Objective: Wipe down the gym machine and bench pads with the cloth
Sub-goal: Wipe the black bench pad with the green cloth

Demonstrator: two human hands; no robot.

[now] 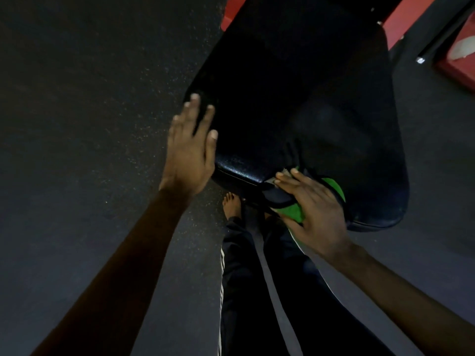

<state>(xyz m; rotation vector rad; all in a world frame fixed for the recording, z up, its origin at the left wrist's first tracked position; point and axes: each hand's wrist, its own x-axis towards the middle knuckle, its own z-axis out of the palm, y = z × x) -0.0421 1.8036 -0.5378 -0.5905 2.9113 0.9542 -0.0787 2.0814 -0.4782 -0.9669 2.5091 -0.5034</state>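
Two red frame pieces (403, 24) of a gym machine show beyond the far end of the bench pad (295, 86). All around the pad lies a dark rubber floor (90, 98) flecked with pale specks, and the room is dim. The pad is black, long and thickly padded. Its skin is glossy with a fine grain that catches light along the near edge, and its corners are rounded. A green cloth (291, 211) lies bunched over the near edge of the pad, towards its right side, and most of it is covered. The right grip (316, 209), a bare hand, presses down on the cloth with its fingers laid fairly straight and spread, pointing towards the pad's near left corner. The left grip (189, 155) is at that near left corner. Its fingers are apart and straight, and the palm is turned to the pad's side and holds nothing. I cannot tell whether it touches the pad. Below the near edge of the pad a bare foot (232, 204) stands on the floor, above dark trousers (241, 253) with white side stripes.
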